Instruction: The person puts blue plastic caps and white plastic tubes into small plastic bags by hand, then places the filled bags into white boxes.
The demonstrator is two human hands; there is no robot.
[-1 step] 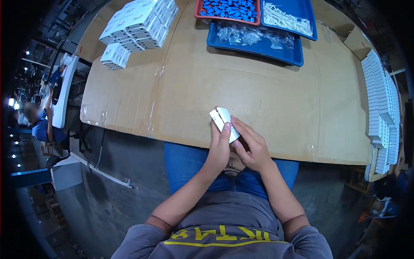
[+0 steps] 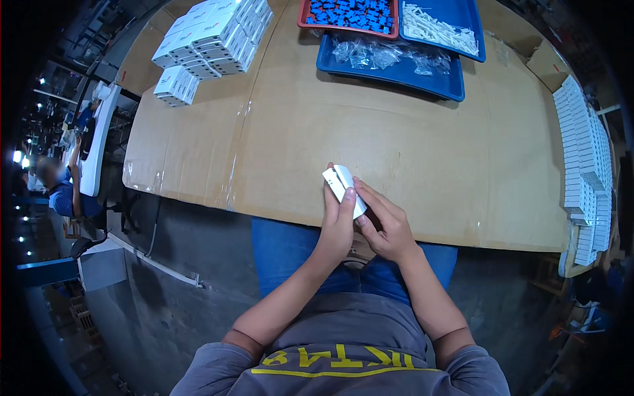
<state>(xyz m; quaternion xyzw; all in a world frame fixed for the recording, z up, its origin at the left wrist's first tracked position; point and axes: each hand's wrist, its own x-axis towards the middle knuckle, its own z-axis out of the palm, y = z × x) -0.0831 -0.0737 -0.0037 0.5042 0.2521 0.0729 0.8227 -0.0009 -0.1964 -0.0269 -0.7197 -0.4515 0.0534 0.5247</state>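
Head view, sole entry:

Item: small white box (image 2: pixel 345 177), one, tilted, above the near edge of the cardboard-covered worktop (image 2: pixel 310 138); contact with that surface cannot be told. A dark gap divides a narrow white strip from a broader panel; whether this is an open flap is unclear.

Left grip (image 2: pixel 335 228): closed on the box, thumb pressed over its upper face.

Right grip (image 2: pixel 389 234): curled against the right side, fingertips touching, thumb near the lower end.

Handling note: the step appears to be squaring or closing the box — best done with the left as a steady cradle and the right pressing evenly along the edge. Light thumb pressure advised; a hard squeeze could crease the panel or skew the seam. Align the strip before pressing — forcing it risks buckling.
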